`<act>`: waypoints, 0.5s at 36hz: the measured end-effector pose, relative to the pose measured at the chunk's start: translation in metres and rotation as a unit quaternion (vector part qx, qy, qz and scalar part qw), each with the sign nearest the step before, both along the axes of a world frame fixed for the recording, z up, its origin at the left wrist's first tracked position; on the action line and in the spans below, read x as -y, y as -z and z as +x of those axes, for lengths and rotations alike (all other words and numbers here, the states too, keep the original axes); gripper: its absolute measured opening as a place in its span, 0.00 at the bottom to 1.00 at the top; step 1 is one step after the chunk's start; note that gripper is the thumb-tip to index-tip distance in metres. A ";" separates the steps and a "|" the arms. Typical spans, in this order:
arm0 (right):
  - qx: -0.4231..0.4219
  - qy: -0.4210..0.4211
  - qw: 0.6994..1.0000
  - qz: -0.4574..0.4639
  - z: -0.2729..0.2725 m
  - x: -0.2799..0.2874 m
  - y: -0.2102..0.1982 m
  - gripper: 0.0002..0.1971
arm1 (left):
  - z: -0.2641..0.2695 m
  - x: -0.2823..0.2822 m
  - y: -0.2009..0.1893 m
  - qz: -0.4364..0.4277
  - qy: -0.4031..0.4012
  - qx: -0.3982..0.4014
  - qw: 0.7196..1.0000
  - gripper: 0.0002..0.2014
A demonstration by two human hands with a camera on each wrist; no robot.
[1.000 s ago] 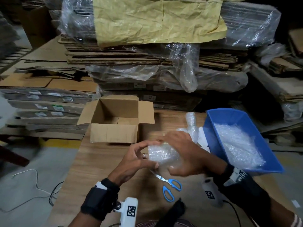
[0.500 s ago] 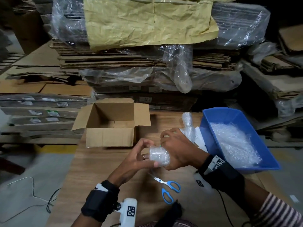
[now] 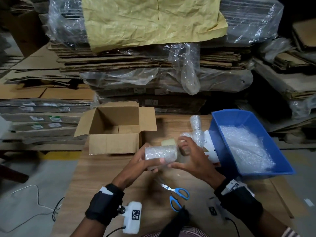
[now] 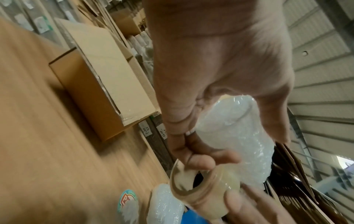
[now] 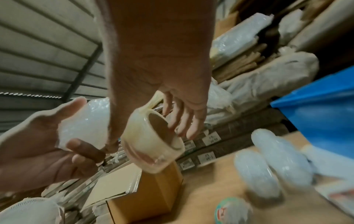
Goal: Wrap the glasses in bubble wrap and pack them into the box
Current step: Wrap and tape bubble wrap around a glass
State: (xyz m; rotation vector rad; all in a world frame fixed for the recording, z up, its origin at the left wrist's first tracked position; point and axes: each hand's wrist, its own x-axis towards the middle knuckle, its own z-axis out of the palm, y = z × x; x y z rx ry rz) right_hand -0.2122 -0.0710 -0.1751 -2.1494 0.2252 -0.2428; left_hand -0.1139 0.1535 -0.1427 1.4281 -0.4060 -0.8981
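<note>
Near the middle of the head view we see the left hand [image 3: 136, 164] gripping a wrapped glass [image 3: 160, 153], a short cylinder in bubble wrap held on its side above the table [image 3: 95, 182]. The thumb lies across its near side and the fingers curl under it. In the left wrist view the same bundle [image 4: 237, 136] runs from the palm [image 4: 210, 60] toward the lower right of the frame.

The right hand [image 3: 193, 158] sits just right of the glass and holds a tape roll [image 5: 153, 141]. In the right wrist view the fingers [image 5: 182, 121] reach into the roll's core, and a strip of tape runs up from the roll to the hand. The left wrist view shows the roll [image 4: 205, 186] just below the glass, with a fingertip pressed on its outer face. Whether the tape already touches the wrap we cannot tell.

The box [image 3: 114, 129] stands open at centre left of the head view, beyond the left hand; the part of its floor we see is bare. At the right, a blue bin [image 3: 227, 142] holds bubble wrap [image 3: 246, 146]. Between the bin and the right hand lie more wrapped bundles [image 3: 196, 129]. Blue-handled scissors [image 3: 177, 195] lie on the table at lower centre, below both hands.
</note>
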 end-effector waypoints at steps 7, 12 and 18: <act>-0.016 -0.025 0.991 0.130 -0.006 -0.021 0.014 0.18 | 0.006 0.008 0.006 -0.070 -0.069 -0.085 0.992 0.23; -0.004 -0.019 0.988 0.153 -0.006 -0.035 0.010 0.13 | 0.002 0.013 0.010 -0.096 -0.127 -0.136 0.978 0.33; 0.021 0.068 0.985 0.157 -0.010 -0.036 0.003 0.14 | 0.004 0.008 0.016 -0.087 -0.165 -0.124 0.975 0.26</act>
